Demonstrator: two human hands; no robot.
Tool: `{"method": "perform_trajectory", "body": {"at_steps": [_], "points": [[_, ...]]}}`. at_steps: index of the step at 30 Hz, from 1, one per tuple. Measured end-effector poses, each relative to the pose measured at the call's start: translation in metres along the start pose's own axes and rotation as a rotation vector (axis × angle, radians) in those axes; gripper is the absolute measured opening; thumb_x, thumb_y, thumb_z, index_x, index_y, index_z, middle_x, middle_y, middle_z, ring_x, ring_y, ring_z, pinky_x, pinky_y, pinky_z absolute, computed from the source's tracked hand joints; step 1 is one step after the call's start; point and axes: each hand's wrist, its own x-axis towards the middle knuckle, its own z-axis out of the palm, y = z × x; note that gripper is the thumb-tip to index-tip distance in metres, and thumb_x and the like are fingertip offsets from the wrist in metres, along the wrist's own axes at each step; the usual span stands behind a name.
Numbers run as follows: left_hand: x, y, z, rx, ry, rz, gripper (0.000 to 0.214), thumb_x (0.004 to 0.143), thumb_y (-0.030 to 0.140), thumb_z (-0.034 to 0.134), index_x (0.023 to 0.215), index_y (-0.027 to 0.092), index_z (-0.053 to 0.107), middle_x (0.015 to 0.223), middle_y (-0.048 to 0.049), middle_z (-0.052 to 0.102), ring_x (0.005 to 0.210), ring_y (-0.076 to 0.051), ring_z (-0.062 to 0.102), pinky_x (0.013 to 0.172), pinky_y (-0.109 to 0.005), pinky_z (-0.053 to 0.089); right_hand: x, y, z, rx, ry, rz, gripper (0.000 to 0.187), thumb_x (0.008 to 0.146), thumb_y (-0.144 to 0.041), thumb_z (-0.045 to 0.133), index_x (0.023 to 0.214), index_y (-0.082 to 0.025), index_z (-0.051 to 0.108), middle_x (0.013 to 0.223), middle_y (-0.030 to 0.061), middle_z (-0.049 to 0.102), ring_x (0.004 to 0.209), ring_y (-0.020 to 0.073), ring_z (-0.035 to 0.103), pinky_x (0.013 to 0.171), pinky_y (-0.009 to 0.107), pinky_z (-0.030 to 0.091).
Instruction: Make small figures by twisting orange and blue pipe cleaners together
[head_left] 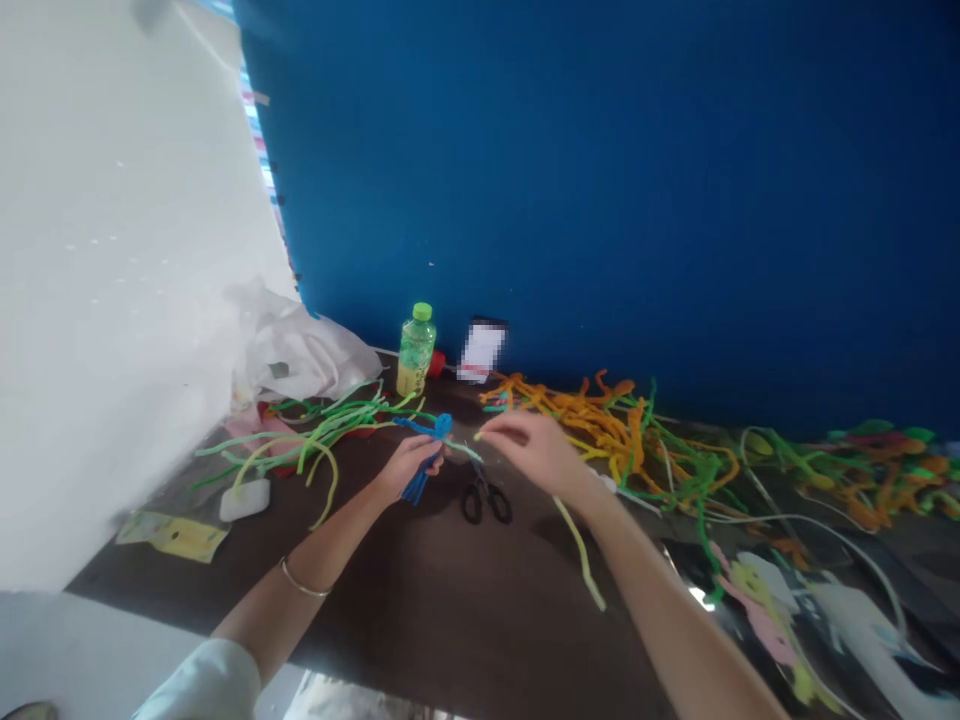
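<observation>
Blue pipe-cleaner figure (433,450), held over dark brown tabletop (442,600) | L hand (409,465): fingers curled closed round fig. | R hand (529,450): fingertips pinched on thin yellow-green pipe cleaner (579,552) | black-handled scissors (486,498): on table, betw. hands

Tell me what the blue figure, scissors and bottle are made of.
The blue figure looks like pipe cleaner: fuzzy, matte, probably wired, since it holds bends. The scissors have handles that look like black plastic, smooth, slightly glossy. The bottle seems clear plastic, shiny and thin-walled.
</observation>
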Motion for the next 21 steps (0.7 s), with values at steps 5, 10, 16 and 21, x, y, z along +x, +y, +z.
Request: {"method": "perform_trajectory", "body": {"at_steps": [5,10,16,21], "points": [[0.003,-0.003,-0.004,0.103,-0.100,0.026,0.030,0.070,0.039,0.060,0.067,0.009,0.060,0.055,-0.0009,0.048,0.050,-0.007,0.040,0.047,-0.022,0.026,-0.003,0.033,0.067,-0.032,0.059,-0.004,0.015,0.080,-0.023,0.052,0.074,-0.021,0.066,0.077,0.0028,0.064,0.074,0.0160,0.060,0.067,0.028,0.045],[0.005,-0.007,-0.002,0.101,-0.079,0.091,0.027,0.071,0.038,0.060,0.079,0.013,0.051,0.065,-0.0028,0.057,0.049,-0.007,0.043,0.047,-0.022,0.029,-0.007,0.047,0.095,0.034,0.198,0.029,0.015,0.080,-0.029,0.051,0.074,-0.020,0.062,0.075,0.0032,0.064,0.070,0.0169,0.060,0.062,0.027,0.045],[0.006,-0.010,0.000,0.077,-0.066,0.101,0.029,0.071,0.039,0.061,0.078,0.014,0.047,0.068,-0.0041,0.059,0.051,-0.008,0.047,0.046,-0.022,0.030,-0.011,0.051,0.104,-0.008,0.249,-0.011,0.014,0.082,-0.027,0.050,0.074,-0.020,0.060,0.076,0.0039,0.063,0.074,0.0171,0.059,0.066,0.027,0.045],[0.006,-0.011,0.000,0.076,-0.038,0.110,0.031,0.071,0.040,0.061,0.078,0.014,0.047,0.067,-0.0029,0.057,0.052,-0.008,0.048,0.046,-0.021,0.032,-0.015,0.051,0.111,-0.070,0.334,-0.061,0.014,0.083,-0.025,0.048,0.077,-0.020,0.060,0.078,0.0034,0.062,0.075,0.0156,0.058,0.069,0.026,0.043]]}}
